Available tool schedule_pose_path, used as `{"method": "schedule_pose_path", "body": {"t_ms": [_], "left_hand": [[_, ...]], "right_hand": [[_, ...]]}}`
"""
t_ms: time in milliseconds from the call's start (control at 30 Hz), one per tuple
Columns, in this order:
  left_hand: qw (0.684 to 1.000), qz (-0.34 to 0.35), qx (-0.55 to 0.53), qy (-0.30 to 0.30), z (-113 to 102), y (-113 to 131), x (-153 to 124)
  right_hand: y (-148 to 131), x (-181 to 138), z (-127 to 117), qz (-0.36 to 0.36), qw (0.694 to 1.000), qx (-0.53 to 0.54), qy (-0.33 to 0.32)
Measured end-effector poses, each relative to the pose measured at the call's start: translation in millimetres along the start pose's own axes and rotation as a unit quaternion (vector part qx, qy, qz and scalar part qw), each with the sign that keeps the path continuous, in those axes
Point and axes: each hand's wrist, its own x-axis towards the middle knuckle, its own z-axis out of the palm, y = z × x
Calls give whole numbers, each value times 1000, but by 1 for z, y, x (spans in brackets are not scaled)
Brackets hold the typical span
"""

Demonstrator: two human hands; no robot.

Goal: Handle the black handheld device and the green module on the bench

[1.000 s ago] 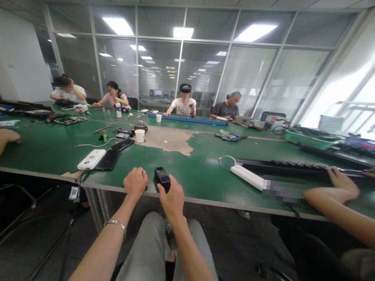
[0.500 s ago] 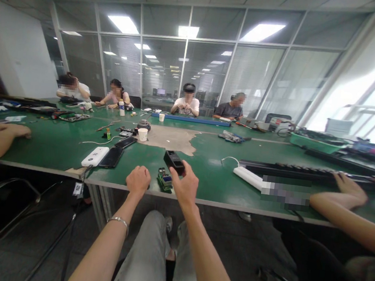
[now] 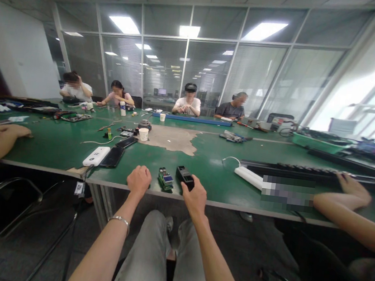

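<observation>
Left hand (image 3: 138, 181) rests curled closed on the surface (image 3: 215, 177), as I see it. Just right lies the board (image 3: 165, 179): probably light, stiff, fragile; I'd pinch its edges. Right hand (image 3: 194, 197) grips the case (image 3: 184, 175), likely light, rigid plastic, by its near end.

Green circuit board (image 3: 165, 179): bare, bluish screen on upper face, lying near close edge of green surface (image 3: 211, 171), long axis roughly 11 to 5 o'clock. Black case (image 3: 183, 175): boxy, elongated, greyish details on upper face, just beside board at 3 o'clock, apart from it; far end toward 11 o'clock, near end gripped in right hand (image 3: 196, 195).
</observation>
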Motion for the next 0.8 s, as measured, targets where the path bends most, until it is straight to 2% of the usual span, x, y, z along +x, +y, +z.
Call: {"method": "schedule_pose_path", "body": {"t_ms": [167, 367, 467, 600, 800], "left_hand": [[1000, -8, 6, -4, -2, 1, -1], [1000, 0, -4, -1, 0, -1, 0], [1000, 1, -5, 0, 1, -2, 0], [1000, -1, -1, 5, 3, -2, 1], [1000, 0, 1, 8, 5, -3, 2]], "right_hand": [[4, 0, 4, -34, 999, -21, 10], [5, -2, 2, -30, 998, -55, -3], [2, 0, -3, -6, 998, -61, -20], [-14, 8, -14, 32, 999, -9, -14], [-59, 16, -21, 13, 994, 112, 10]]}}
